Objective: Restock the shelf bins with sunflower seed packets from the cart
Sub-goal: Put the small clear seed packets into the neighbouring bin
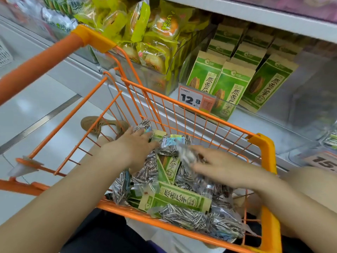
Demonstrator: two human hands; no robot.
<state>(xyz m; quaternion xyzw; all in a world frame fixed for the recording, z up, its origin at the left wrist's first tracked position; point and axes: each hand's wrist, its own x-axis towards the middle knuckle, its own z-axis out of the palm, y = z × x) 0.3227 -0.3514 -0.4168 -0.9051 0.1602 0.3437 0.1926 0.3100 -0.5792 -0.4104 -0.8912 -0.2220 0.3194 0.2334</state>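
Both hands reach into the orange cart [264,143]: left hand [134,145] lies flat on seed packets [175,197], right hand [221,166] blurred, grip unclear; at one o'clock, shelf bin [299,99] with green packs above pale tiled floor [36,114]

I see bright, even light with weak shadows. The right hand [217,164] is smeared by motion blur. Edges bend from the wide lens, and the clear bin [300,99] shows glare.

Cart [184,105] open on top; upper shelf [273,17] overhangs the green packets [231,88].
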